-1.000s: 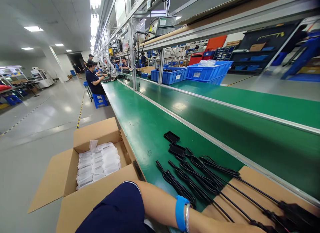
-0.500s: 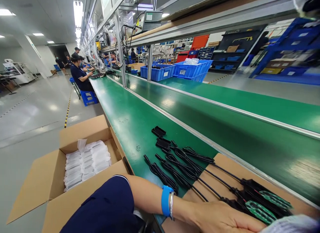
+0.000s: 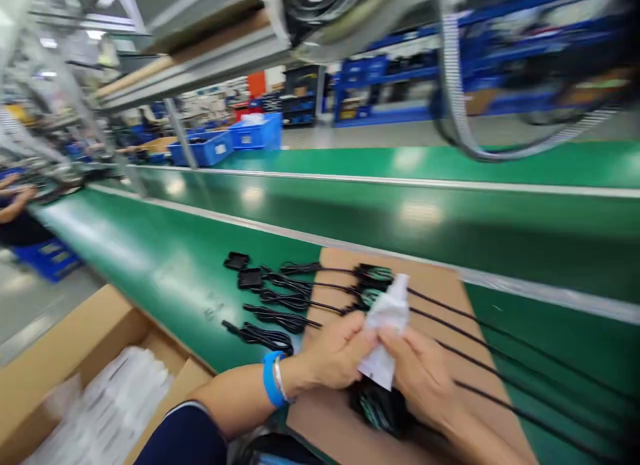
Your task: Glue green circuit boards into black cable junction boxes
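Left hand and right hand, both closed, pinch a white packet, probably steadying it; cable coils lie at nine o'clock.

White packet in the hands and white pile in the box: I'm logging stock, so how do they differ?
The packet is held between the left hand and right hand; the pile lies inside the box.
The packet is a single small piece; the pile is larger, made of several pieces.
Both are white, though the pile is blurred.
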`<state>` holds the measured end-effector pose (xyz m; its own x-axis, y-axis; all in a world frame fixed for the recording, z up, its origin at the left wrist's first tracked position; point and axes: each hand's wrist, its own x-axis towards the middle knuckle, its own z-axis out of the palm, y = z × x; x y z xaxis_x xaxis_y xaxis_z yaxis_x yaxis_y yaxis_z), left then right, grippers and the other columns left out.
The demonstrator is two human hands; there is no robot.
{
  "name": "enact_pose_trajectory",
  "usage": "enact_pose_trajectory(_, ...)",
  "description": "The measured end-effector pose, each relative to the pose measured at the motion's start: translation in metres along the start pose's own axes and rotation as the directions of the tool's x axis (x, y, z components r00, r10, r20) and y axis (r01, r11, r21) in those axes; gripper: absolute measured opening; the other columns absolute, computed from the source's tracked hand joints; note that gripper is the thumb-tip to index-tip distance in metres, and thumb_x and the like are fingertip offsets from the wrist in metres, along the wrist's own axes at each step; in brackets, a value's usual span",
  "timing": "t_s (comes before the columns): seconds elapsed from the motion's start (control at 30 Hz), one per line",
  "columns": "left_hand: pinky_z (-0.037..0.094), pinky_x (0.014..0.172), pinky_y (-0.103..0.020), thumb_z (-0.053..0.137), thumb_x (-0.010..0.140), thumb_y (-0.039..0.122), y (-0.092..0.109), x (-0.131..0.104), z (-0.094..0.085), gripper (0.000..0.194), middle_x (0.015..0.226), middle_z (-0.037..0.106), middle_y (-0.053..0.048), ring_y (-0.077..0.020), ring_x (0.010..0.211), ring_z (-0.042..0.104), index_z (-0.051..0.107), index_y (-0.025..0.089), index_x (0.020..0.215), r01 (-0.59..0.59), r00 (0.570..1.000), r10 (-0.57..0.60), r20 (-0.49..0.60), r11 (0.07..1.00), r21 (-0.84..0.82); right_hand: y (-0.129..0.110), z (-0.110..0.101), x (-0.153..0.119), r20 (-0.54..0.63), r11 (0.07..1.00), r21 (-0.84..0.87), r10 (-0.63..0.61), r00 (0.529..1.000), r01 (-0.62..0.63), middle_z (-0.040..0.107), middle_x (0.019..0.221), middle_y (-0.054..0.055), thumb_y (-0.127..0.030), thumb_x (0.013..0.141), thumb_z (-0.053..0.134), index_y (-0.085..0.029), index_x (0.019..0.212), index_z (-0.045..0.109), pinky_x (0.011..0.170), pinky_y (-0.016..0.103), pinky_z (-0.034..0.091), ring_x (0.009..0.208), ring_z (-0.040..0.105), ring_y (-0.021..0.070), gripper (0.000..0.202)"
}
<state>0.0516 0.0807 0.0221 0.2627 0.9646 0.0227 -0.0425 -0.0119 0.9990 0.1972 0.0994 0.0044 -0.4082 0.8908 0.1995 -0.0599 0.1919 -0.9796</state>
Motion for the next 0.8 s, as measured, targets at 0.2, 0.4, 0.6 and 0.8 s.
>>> enact_pose_trajectory(0.2, 0.034, 0.036, -0.021, 0.051, 0.094, 0.065, 0.003, 0.007, -0.009, 0.045, 0.06, 0.049, 0.005, -0.0085, 0.041, 0.044, 0.051, 0.02, 0.099, 0.05, 0.996, -0.049, 0.072, 0.999, -0.015, -0.01, 0.003, 0.011, 0.014, 0.989, 0.141, 0.038, 0.999, -0.039, 0.062, 0.061, 0.002, -0.059, 0.099, 0.044, -0.02, 0.079, 0.054, 0.043, 0.025, 0.046, 0.049, 0.06, 0.0154, 0.045)
enact_pose_trajectory(0.4, 0.047, 0.067, -0.025, 0.066, 0.085, 0.062, 0.007, 0.012, -0.014, 0.049, 0.084, 0.064, -0.004, -0.0151, 0.075, 0.057, 0.063, 0.014, 0.094, -0.064, 0.997, 0.066, 0.038, 0.996, -0.057, -0.019, -0.005, 0.016, 0.03, 0.984, -0.162, -0.067, 0.997, 0.071, 0.048, 0.058, -0.001, -0.057, 0.102, 0.034, -0.018, 0.066, 0.046, 0.044, 0.023, 0.033, 0.05, 0.041, 0.0092, 0.054)
enact_pose_trajectory(0.6, 0.044, 0.064, -0.022, 0.08, 0.075, 0.053, 0.016, 0.027, -0.013, 0.043, 0.077, 0.061, 0.001, -0.0107, 0.068, 0.052, 0.062, 0.016, 0.089, -0.021, 0.982, -0.031, -0.185, 0.962, -0.272, -0.037, -0.032, 0.02, 0.147, 0.695, -0.553, -0.461, 0.875, 0.459, 0.06, 0.089, 0.006, -0.033, 0.095, 0.055, -0.019, 0.104, 0.063, 0.066, 0.028, 0.048, 0.077, 0.054, 0.0161, 0.019)
enact_pose_trajectory(0.8, 0.049, 0.06, -0.021, 0.079, 0.077, 0.051, 0.014, 0.026, -0.011, 0.044, 0.082, 0.065, 0.0, -0.0107, 0.066, 0.058, 0.06, 0.017, 0.099, 0.033, 0.985, -0.089, -0.145, 0.937, -0.349, -0.035, -0.025, 0.021, 0.146, 0.69, -0.521, -0.508, 0.849, 0.502, 0.059, 0.092, 0.006, -0.019, 0.094, 0.057, -0.02, 0.088, 0.065, 0.071, 0.028, 0.05, 0.083, 0.058, 0.0155, 0.011)
